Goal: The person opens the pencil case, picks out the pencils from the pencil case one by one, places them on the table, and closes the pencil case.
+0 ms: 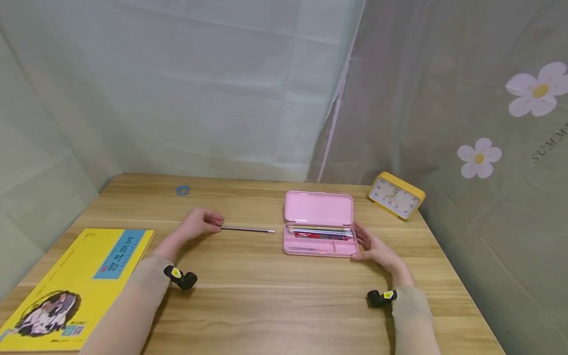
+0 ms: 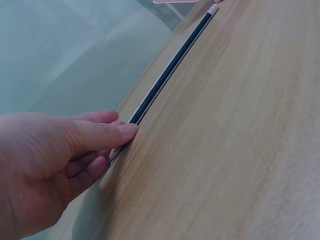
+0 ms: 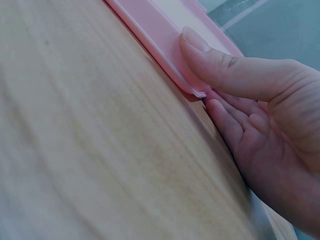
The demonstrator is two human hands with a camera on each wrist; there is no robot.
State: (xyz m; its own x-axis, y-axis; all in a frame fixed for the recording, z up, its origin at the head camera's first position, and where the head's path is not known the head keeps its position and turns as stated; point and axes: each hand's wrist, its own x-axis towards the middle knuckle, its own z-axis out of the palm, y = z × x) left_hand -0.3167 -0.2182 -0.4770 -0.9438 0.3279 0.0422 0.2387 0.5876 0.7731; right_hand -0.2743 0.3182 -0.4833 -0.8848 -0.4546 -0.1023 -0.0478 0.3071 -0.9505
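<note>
Between thumb and fingers, my left hand point(image 1: 198, 225) pinches a dark pencil point(image 2: 172, 66) by one end. The pencil lies nearly level, its white eraser end pointing right toward a pink pencil case point(image 1: 318, 207). That case stands with its lid raised at the back; several pencils point(image 1: 317, 230) and a red pen point(image 1: 310, 235) lie in its long compartment. A thin clear-looking stick point(image 1: 306, 249) rests in the front compartment. My right hand point(image 1: 374, 248) grips the case's right end. In the right wrist view the thumb is over the rim and the fingers are against the outer side.
A yellow book point(image 1: 57, 276) lies at the left, partly under my left sleeve. Toward the back sits a blue ring point(image 1: 182, 190), perhaps a roll of tape. A yellow clock point(image 1: 396, 196) stands at the back right corner. Curtains point(image 1: 213, 88) hang behind the wooden table point(image 1: 275, 305).
</note>
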